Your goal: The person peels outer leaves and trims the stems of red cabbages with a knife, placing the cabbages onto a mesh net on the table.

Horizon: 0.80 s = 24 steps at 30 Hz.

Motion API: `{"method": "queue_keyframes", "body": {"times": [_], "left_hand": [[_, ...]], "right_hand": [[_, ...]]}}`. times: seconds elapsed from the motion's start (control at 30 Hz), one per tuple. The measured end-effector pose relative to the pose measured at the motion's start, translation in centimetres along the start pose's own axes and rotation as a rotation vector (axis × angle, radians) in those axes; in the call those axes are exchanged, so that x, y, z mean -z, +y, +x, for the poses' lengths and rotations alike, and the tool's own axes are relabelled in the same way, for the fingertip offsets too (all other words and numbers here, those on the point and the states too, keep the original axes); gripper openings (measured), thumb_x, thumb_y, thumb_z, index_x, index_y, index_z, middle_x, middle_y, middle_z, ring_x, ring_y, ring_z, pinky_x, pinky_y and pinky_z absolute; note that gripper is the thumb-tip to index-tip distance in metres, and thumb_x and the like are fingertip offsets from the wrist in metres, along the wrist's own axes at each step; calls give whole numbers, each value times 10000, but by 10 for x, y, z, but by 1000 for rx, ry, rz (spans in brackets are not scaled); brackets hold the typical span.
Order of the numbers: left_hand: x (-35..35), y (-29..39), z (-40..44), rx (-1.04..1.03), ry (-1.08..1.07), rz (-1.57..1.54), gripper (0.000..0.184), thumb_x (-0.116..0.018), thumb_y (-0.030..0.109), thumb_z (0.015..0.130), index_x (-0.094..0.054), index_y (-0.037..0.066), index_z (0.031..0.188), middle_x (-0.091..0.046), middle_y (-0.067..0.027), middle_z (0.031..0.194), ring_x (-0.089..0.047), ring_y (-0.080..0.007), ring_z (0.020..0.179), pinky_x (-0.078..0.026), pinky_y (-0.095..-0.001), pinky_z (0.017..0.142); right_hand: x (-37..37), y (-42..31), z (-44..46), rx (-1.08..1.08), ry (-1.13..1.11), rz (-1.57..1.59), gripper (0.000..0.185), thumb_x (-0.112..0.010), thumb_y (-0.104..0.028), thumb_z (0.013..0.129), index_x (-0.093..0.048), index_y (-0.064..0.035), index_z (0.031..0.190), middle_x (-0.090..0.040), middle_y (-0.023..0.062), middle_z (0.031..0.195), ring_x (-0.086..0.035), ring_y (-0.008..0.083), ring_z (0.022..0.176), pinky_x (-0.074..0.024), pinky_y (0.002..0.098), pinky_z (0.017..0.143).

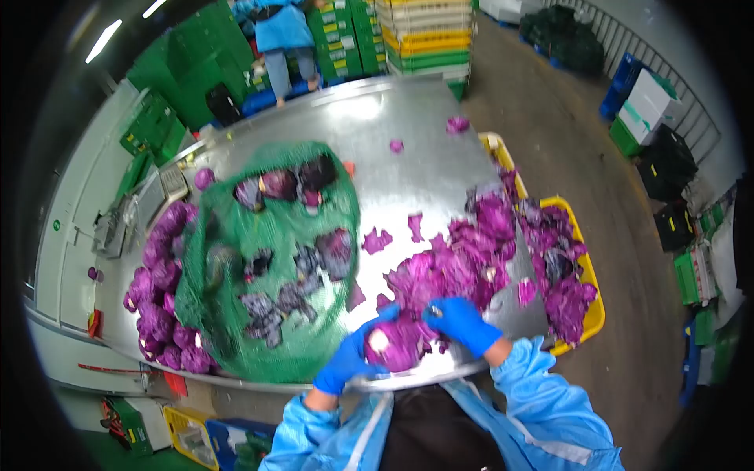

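At the table's front edge, my left hand (355, 355) in a blue glove grips the left side of a red cabbage (399, 345), whose pale cut stem faces up. My right hand (462, 320), also gloved in blue, is closed just above the cabbage's right side. Something small shows at its fingertips, too small to make out. Beyond both hands lies a heap of loose purple cabbage leaves (444, 271). Left of them a green mesh bag (290, 345) is spread on the metal table (393, 184), with several dark-leaved cabbages and wilted leaves on it.
Several trimmed red cabbages (161, 302) are piled at the table's left end. Yellow crates (594, 286) of leaves stand against the right edge. A scale (174, 182) sits at the far left. Behind the table are stacked crates (428, 39) and another person (281, 35) in blue.
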<state>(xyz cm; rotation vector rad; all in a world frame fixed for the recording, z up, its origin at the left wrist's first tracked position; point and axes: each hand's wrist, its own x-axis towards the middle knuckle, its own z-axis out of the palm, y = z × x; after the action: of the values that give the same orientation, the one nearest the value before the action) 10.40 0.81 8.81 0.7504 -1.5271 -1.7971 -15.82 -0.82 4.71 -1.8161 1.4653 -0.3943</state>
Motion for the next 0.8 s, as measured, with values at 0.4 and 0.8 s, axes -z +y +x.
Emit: {"method": "queue_keyframes", "body": {"times": [0.4,0.8], "left_hand": [[12,-49,-10,166,466,-1090,787,-657,297,782,-309,51,1443,-367,-204,1459,-383,-396,1328,-300,-606,1091],[-7,-51,-3,131,696,-1060,619,-656,133,846,-368,-21,1372,-460,-201,1371,-493,-315,1249,-384,-467,1093]], "right_hand": [[22,-74,15,457,-26,280,746,-814,-329,719,-486,-130,1358,-545,114,1257,-535,260,1177,-413,378,1022],[27,-58,5,29,-90,492,229,-789,-160,740,-626,-52,859,-591,22,714,-565,83,701,-472,278,631]]}}
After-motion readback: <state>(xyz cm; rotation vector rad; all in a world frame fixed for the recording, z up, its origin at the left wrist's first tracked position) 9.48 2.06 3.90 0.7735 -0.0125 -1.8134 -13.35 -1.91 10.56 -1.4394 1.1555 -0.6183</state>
